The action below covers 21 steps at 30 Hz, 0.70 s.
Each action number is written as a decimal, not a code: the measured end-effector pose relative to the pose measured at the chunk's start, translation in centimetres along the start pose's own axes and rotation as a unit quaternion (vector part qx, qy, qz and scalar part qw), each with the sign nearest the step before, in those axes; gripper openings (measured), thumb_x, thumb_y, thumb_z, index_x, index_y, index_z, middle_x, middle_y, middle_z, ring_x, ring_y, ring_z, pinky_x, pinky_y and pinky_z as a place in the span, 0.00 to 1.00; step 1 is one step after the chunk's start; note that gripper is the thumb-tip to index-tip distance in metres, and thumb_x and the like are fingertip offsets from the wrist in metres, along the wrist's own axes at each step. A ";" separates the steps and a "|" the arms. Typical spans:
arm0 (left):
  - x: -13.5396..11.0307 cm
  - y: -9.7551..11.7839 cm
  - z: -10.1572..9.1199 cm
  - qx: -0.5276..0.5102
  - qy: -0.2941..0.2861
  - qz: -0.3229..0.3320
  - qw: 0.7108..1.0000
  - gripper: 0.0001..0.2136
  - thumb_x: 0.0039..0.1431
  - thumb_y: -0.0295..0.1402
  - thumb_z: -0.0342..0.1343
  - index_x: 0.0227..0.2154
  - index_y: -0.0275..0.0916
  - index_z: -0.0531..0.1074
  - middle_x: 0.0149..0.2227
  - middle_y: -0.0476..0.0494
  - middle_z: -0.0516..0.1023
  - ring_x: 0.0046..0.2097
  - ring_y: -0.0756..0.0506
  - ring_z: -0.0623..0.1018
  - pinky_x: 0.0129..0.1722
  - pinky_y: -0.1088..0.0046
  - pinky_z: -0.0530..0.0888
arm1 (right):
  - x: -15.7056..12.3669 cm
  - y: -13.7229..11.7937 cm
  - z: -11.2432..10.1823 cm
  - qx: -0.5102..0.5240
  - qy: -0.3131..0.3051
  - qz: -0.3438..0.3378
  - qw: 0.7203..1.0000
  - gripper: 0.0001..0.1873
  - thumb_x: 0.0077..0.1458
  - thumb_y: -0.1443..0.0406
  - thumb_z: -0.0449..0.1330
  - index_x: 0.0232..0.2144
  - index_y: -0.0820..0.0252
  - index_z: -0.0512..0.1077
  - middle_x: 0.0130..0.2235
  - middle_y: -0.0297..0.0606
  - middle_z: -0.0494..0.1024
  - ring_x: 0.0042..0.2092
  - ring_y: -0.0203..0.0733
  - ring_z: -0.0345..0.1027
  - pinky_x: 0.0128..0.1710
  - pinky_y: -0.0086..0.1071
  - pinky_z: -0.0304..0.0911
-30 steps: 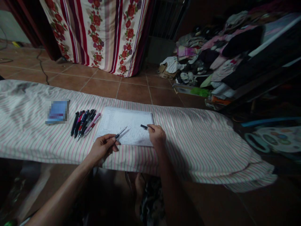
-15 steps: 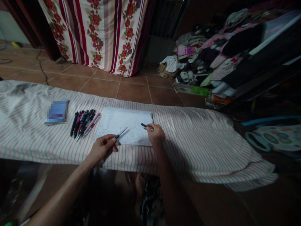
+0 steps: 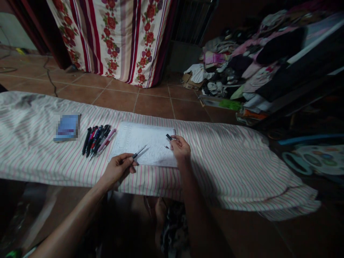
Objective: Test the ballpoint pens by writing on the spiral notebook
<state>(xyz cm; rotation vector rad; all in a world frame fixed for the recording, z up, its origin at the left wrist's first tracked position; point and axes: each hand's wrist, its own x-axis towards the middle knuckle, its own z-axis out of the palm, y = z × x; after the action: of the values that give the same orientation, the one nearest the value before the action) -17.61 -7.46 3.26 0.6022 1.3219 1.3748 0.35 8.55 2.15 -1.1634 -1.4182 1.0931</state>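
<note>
My left hand (image 3: 120, 167) is closed around the dark lower end of a pen part (image 3: 139, 152), whose thin refill-like rod sticks out bare, up and to the right. Between the thumb and fingers of my right hand (image 3: 180, 148) is a short black pen barrel piece (image 3: 169, 137), tilted over the page. Both hands are at a spiral notebook (image 3: 150, 130) that lies open with writing on it. Just left of my right hand shows a small dark bit (image 3: 166, 147); I cannot tell whether it is a loose piece or a shadow.
Several pens (image 3: 98, 141) lie side by side left of the notebook. Farther left is a blurred blue box-like object (image 3: 67, 127). All lie on a striped cloth (image 3: 228, 168). Beyond are a floral curtain (image 3: 126, 43), tiled floor (image 3: 150, 100) and a heap of clothes (image 3: 239, 64).
My right hand has shifted slightly up and to the right with the black barrel piece, which is now tilted more steeply. My left hand stays almost where it was.
</note>
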 end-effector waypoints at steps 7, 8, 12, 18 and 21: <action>0.1 -0.3 -0.3 -0.012 -0.004 0.004 1.000 0.18 0.43 0.39 0.64 0.33 0.32 0.70 0.25 0.46 0.75 0.22 0.53 0.71 0.19 0.79 0.61 | -1.0 -2.4 1.0 0.127 -0.005 0.088 0.988 0.15 0.40 0.60 0.59 0.31 0.62 0.73 0.24 0.34 0.73 0.24 0.30 0.62 0.25 0.27 0.59; 0.1 -0.4 -0.3 -0.016 -0.004 0.005 1.000 0.17 0.43 0.39 0.63 0.33 0.32 0.70 0.25 0.46 0.75 0.22 0.52 0.71 0.19 0.79 0.61 | -1.1 -2.6 1.1 0.148 -0.014 0.096 0.984 0.15 0.40 0.60 0.60 0.31 0.62 0.73 0.25 0.34 0.73 0.25 0.30 0.62 0.26 0.27 0.59; 0.1 -0.3 -0.4 -0.019 0.001 0.005 1.000 0.17 0.43 0.39 0.64 0.33 0.33 0.71 0.25 0.46 0.75 0.23 0.52 0.72 0.20 0.79 0.63 | -1.4 -2.6 1.5 0.193 -0.076 0.110 0.972 0.16 0.39 0.58 0.64 0.32 0.61 0.73 0.26 0.33 0.72 0.27 0.31 0.62 0.29 0.28 0.59; -0.4 0.3 -0.2 -0.005 0.011 0.001 1.000 0.18 0.42 0.39 0.64 0.33 0.32 0.71 0.25 0.45 0.75 0.22 0.52 0.71 0.20 0.79 0.62 | -1.8 -2.3 1.9 0.153 -0.122 0.093 0.976 0.17 0.39 0.56 0.64 0.31 0.60 0.72 0.24 0.31 0.69 0.25 0.30 0.58 0.26 0.27 0.56; -0.4 0.2 -0.2 -0.010 0.006 0.004 1.000 0.17 0.42 0.39 0.64 0.33 0.32 0.72 0.24 0.45 0.75 0.23 0.53 0.71 0.20 0.79 0.62 | -1.9 -2.2 2.1 0.148 -0.133 0.095 0.975 0.19 0.38 0.57 0.65 0.33 0.60 0.71 0.24 0.31 0.69 0.25 0.30 0.58 0.26 0.27 0.54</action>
<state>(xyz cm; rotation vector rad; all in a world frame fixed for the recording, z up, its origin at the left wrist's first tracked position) -17.79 -7.86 3.51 0.5867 1.3163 1.3978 -1.87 6.25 3.79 -0.9770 -1.3036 1.5863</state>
